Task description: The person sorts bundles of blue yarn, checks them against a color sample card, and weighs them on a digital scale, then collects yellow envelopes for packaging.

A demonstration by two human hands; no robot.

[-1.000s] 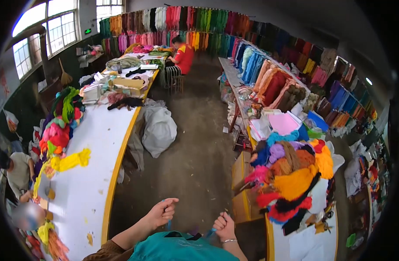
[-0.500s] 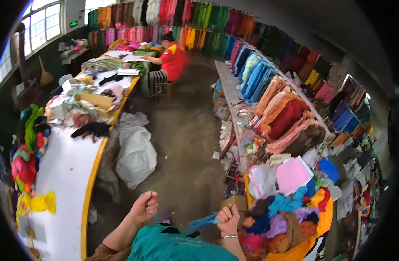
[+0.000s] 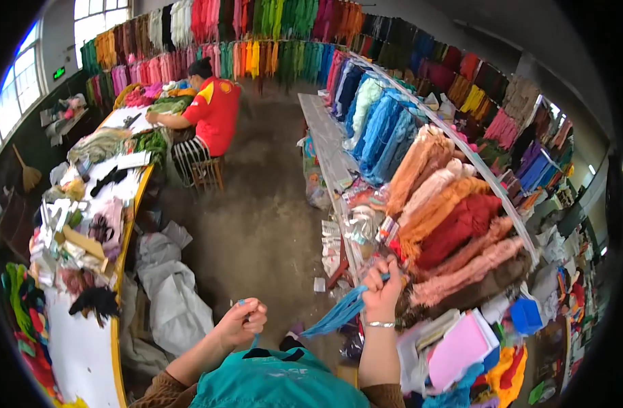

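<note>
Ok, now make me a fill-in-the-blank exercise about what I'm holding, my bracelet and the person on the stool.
The yarn bundle in your right hand is ____.
The silvery bracelet is on your ____ wrist.
The top of the person on the stool is mostly ____ with some yellow.
The black-and-white trousers are patterned with ____.

Missing words: blue; right; red; stripes.
</note>
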